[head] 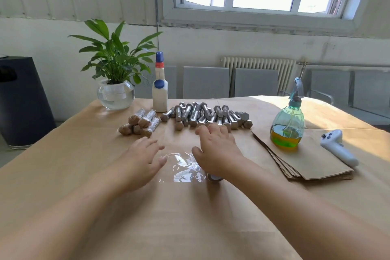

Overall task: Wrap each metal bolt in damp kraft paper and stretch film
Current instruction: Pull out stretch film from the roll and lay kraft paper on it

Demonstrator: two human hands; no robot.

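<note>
Several bare metal bolts (205,116) lie in a heap at the middle back of the table. Left of them sits a small stack of wrapped bolts (140,124) in brown paper and film. A crinkled sheet of clear stretch film (185,167) lies flat between my hands. My left hand (145,158) rests on the table with fingers straight, its tips at the film's left edge. My right hand (215,150) is spread flat over the film's right side, fingers reaching toward the bolts. A roll end (214,177) shows under my right wrist.
A stack of kraft paper sheets (306,160) lies at right, with a green spray bottle (288,124) on it and a white controller (337,145) beside. A white glue bottle (160,88) and a potted plant (115,69) in a glass bowl stand at the back left.
</note>
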